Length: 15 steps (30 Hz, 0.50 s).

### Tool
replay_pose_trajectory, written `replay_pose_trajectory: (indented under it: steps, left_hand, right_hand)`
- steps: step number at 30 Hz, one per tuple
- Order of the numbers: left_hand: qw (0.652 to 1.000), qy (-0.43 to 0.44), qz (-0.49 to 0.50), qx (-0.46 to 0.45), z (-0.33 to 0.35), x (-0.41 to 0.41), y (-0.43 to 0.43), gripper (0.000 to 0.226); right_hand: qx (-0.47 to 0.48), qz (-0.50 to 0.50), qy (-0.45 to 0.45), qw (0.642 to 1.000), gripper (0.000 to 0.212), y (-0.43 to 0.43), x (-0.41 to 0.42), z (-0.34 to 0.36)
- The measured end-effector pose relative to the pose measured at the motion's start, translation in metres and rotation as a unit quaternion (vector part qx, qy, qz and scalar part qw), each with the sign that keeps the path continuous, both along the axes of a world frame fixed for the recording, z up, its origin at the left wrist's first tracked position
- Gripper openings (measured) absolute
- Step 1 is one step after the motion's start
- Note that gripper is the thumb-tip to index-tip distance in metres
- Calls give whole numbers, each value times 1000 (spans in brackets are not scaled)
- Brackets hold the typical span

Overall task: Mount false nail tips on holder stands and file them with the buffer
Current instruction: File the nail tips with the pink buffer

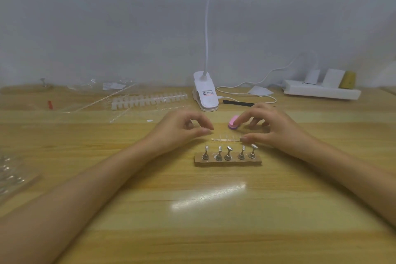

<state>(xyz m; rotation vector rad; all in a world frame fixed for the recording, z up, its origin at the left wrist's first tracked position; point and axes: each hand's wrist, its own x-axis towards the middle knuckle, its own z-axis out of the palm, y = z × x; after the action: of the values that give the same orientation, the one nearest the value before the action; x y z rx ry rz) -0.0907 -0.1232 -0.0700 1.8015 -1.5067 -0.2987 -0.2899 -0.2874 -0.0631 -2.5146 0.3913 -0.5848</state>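
**Both hands poised over a strip of nail tips behind the holder stands**

A brown base [228, 161] lies on the wooden table [214, 231] at centre. It carries five metal holder stands [228, 153] in a row, each tilted a little, and no tip shows on their heads. Just behind the base lies a short strip of clear nail tips [226, 139], flat on the wood. Behind that is the pink buffer [232, 124].

The left hand [182, 129] hovers with its fingers loosely curled. Its thumb and forefinger are close together near the strip's left end; whether they touch it cannot be told. The right hand [273, 127] is spread with bent fingers and grips nothing. Its forefinger tip rests on the buffer, and its thumb tip lies at the strip's right end.

Further back on the left, long white strips of tips [147, 99] lie on clear plastic packaging [100, 100]. A small red piece [50, 105] lies nearby. At the left edge a clear bag [12, 176] holds shiny pieces, too blurred to name.

A white clip lamp [206, 95] stands at the back centre, its cable running right. A black tool [239, 103] lies beside it. At the back right a white power strip [321, 91] holds two white plugs and a yellowish one.
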Motion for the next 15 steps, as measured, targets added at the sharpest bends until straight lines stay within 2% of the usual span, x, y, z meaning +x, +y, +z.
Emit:
replay_pose_trajectory:
  steps: [4,9,12,15]
  left_hand:
    - [997,-66,7,35,-4,-9,-8,11]
    - [1000,-26,2,12,-5,-11,-13,12]
    - [1000,1,9,13,-3,-13,-12,15]
    - [999,31,1,-17,-2,-18,-9,18]
  right_hand:
    - [-24,14,6,1000,27,3,4,-4]
    - [25,23,-1,999,20,4,8,-7]
    - [71,27,-18,997,25,4,8,-9]
    - [46,46,-44,997,30,7,7,-10]
